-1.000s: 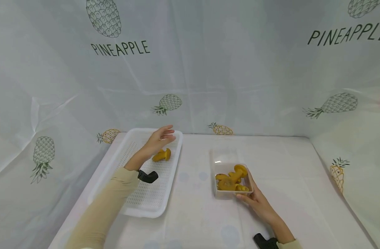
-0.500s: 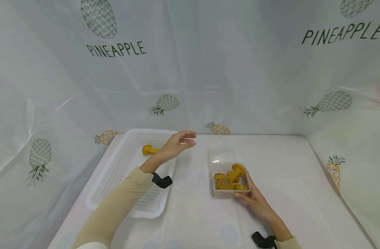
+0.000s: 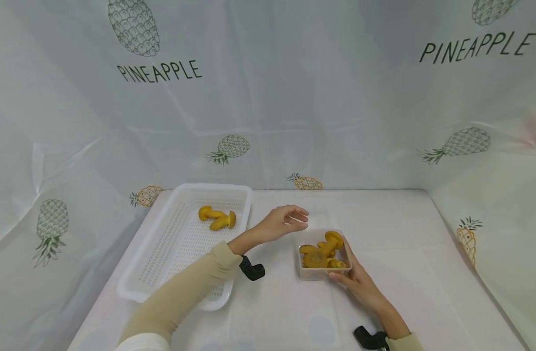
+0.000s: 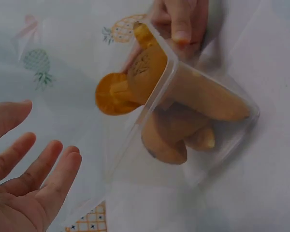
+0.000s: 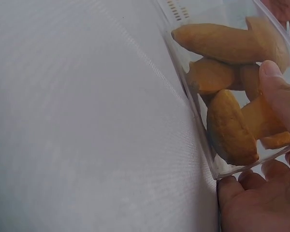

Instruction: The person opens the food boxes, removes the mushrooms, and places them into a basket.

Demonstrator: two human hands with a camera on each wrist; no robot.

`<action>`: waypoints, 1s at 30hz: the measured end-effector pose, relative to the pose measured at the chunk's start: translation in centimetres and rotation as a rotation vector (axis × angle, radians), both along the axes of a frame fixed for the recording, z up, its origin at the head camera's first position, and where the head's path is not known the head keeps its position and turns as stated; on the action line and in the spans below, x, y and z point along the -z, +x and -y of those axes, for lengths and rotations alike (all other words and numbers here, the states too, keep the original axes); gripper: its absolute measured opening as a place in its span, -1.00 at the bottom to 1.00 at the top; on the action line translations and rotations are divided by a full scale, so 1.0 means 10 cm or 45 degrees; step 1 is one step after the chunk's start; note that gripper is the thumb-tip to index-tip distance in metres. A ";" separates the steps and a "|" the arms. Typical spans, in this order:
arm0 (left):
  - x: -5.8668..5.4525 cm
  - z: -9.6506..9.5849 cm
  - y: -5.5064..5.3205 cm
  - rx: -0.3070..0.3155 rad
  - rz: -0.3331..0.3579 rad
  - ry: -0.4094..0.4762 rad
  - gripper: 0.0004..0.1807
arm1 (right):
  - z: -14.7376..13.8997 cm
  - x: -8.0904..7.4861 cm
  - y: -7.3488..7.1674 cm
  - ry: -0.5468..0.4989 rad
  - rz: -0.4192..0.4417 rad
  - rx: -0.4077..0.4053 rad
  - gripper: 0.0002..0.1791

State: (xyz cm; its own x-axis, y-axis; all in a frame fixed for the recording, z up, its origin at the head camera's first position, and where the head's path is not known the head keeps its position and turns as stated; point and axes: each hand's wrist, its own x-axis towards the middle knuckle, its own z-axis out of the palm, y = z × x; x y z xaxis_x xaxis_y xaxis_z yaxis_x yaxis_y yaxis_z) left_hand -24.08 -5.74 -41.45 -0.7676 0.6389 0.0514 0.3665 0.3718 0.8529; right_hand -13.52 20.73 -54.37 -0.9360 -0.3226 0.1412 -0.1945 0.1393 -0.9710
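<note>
My left hand [image 3: 280, 223] hovers just behind and left of a clear plastic box [image 3: 312, 275], its fingers relaxed and holding nothing. In the left wrist view that hand [image 4: 31, 183] is apart from the box, palm visible. Several yellow-brown mushrooms [image 3: 315, 258] fill the box, one with its cap sticking up above the rim. At the box's right side my right hand [image 3: 360, 285] grips it, thumb at the near wall. The right wrist view shows the thumb [image 5: 279, 92] on the wall and the fingers curled at the box's edge.
On the left of the table lies a white perforated basket [image 3: 129, 291], with two mushrooms [image 3: 224, 222] near its far right corner. A sheet with pineapple prints [image 3: 259, 97] hangs behind the table. Each wrist carries a black camera mount [image 3: 252, 269].
My left hand has moved right, from over the basket to beside the box, uncovering the two mushrooms in the basket. The right hand keeps its grip on the box.
</note>
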 end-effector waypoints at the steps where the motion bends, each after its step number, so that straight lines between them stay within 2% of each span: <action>1: 0.03 -0.04 0.01 0.011 0.002 -0.005 -0.63 | 0.00 0.00 0.00 -0.006 -0.005 -0.003 0.13; 4: 0.10 -0.15 0.05 0.035 0.013 -0.017 -0.66 | 0.01 0.01 -0.02 -0.024 -0.013 -0.015 0.12; 8: 0.20 -0.27 0.09 0.026 0.034 -0.025 -0.67 | 0.01 0.02 -0.02 -0.031 -0.013 -0.023 0.11; 16: 0.41 -0.46 0.12 0.012 0.005 -0.064 -0.71 | 0.01 0.02 -0.02 -0.025 0.025 -0.031 0.11; 25: 0.44 -0.59 0.17 -0.009 0.030 -0.083 -0.70 | 0.00 0.00 -0.01 -0.026 0.016 -0.037 0.12; 30: 0.44 -0.66 0.17 -0.016 0.009 -0.118 -0.70 | -0.01 -0.01 -0.01 -0.023 0.008 -0.026 0.13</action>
State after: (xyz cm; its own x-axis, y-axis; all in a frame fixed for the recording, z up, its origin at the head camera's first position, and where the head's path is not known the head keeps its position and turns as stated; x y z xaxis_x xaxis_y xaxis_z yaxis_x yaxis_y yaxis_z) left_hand -22.41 0.90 -45.84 -0.7755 0.6313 -0.0133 0.3553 0.4538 0.8172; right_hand -13.65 20.85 -54.25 -0.9301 -0.3392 0.1410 -0.1908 0.1181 -0.9745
